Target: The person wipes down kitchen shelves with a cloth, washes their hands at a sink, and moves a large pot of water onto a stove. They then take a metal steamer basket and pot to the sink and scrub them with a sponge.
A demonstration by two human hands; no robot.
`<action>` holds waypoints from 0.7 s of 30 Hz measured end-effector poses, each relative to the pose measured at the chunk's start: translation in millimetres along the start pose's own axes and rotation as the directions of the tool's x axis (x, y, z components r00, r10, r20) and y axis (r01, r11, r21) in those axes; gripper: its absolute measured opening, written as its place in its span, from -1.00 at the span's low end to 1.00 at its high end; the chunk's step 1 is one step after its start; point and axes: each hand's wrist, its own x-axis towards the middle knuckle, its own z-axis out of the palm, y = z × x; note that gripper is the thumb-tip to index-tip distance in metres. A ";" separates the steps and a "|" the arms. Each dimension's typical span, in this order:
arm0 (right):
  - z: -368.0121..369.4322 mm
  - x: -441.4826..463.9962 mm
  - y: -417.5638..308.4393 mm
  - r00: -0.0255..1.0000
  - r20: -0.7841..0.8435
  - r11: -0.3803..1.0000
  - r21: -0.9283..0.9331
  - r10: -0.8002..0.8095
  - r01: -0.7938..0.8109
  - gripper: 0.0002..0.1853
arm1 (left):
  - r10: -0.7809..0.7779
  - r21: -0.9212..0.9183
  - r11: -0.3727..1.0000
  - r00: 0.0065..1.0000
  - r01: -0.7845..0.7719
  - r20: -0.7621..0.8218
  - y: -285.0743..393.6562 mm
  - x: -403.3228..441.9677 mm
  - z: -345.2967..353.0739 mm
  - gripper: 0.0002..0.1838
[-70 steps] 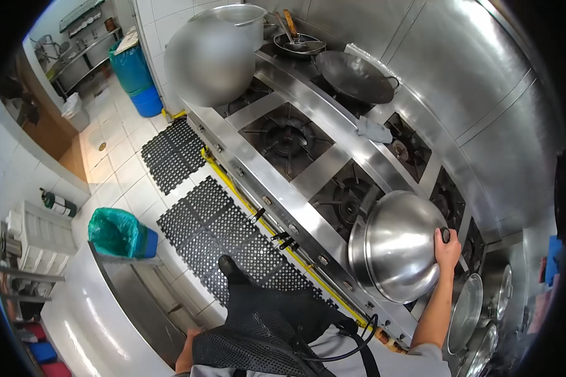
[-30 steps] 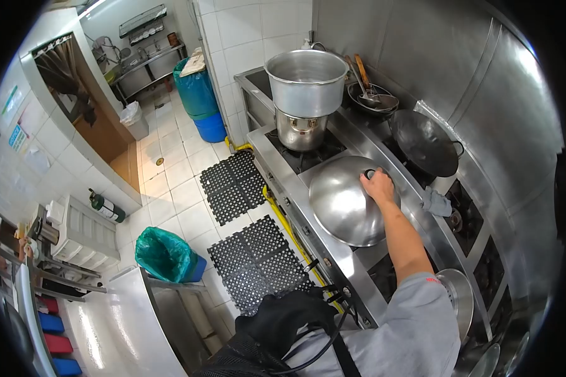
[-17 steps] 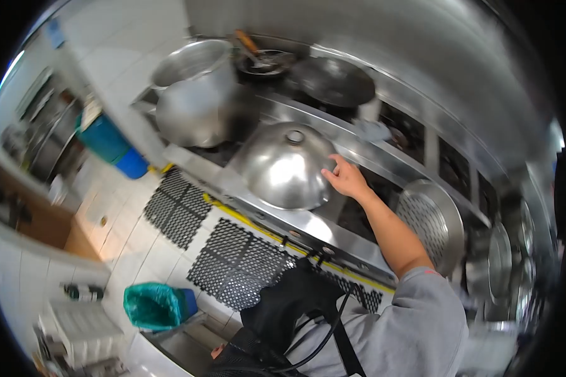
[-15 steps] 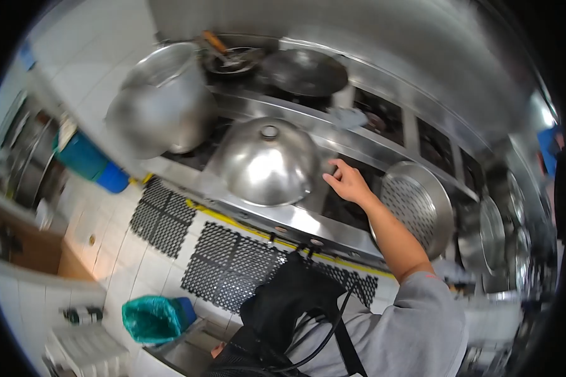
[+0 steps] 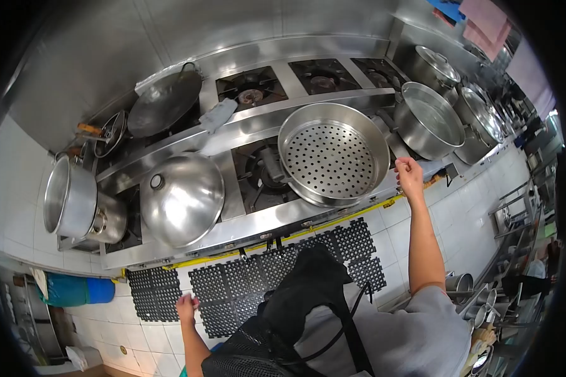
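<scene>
My right hand (image 5: 410, 178) is in the air just right of a steel steamer pan (image 5: 333, 160) with a perforated base. Its fingers are curled in, and nothing shows in them. Behind that hand stands a steel pot (image 5: 429, 129) with clear liquid in it. Low on the left, my left hand (image 5: 187, 308) hangs over the floor, apart from the stove, with its fingers folded and nothing visible in them. A domed steel lid (image 5: 185, 198) with a ring knob sits on the front of the stove, left of the steamer pan.
A dark wok (image 5: 166, 103) and a grey cloth (image 5: 218, 115) are at the back. A tall pot (image 5: 69, 198) stands tilted-looking at the left end; lidded pots (image 5: 435, 66) are at the right. Black rubber mats (image 5: 233, 283) cover the floor by the stove front (image 5: 277, 220).
My view has swung right along the stove. My right hand has moved from beside the domed lid to the right of the steamer pan, its fingers closing. My left hand has come into clearer view.
</scene>
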 end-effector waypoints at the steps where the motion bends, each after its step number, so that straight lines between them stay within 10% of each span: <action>1: -5.3 6.4 7.8 1.000 -0.007 1.000 0.008 0.005 -0.005 -0.76 | 0.016 -0.039 0.999 0.999 -0.014 0.048 40.7 1.4 19.1 -0.77; 9: 5.0 133.3 106.3 1.000 0.013 0.961 -0.276 0.000 0.004 -0.35 | 0.281 -0.055 0.958 0.890 -0.281 0.359 233.5 -1.1 208.6 -0.59; 21: 38.1 241.2 99.4 0.996 0.081 0.990 -0.143 0.022 -0.011 -0.34 | 0.214 -0.399 0.916 0.817 0.022 0.535 342.2 -38.2 375.5 -0.34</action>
